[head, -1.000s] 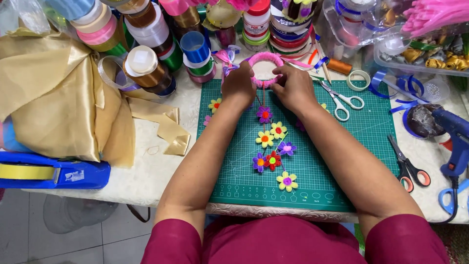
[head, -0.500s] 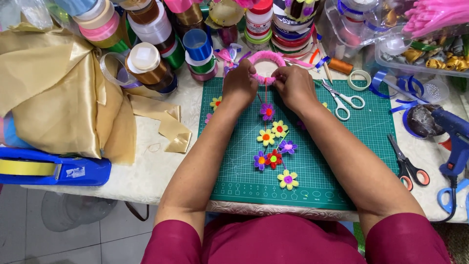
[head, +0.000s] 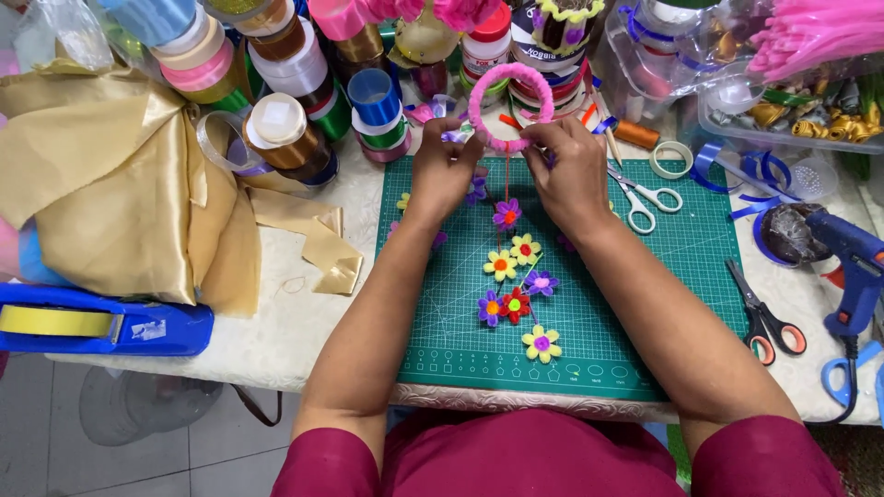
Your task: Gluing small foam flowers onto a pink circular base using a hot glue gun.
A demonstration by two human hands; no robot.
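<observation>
Your surface spreads across the whole view under a pale patterned cloth. On it, dead centre, lies the green cutting mat. At 9 o'clock a heap of gold satin fabric slumps over the edge of the surface, with a blue tape dispenser just below it at 8 o'clock. From 10 to 12 o'clock ribbon spools stand crowded together. At 3 o'clock a blue glue gun rests beside the mat, and orange-handled scissors lie at the mat's right edge.

Your left hand and right hand meet at 12 o'clock, at the top edge of the mat. Both are closed on the pink fuzzy ring, pinching its lower rim from either side and holding it upright, raised above the mat. White-handled scissors lie just right of your right hand. Below the ring, small felt flowers in yellow, purple and red trail down the mat toward 6 o'clock; thin strands run between them, though you cannot tell how they are tied.
</observation>
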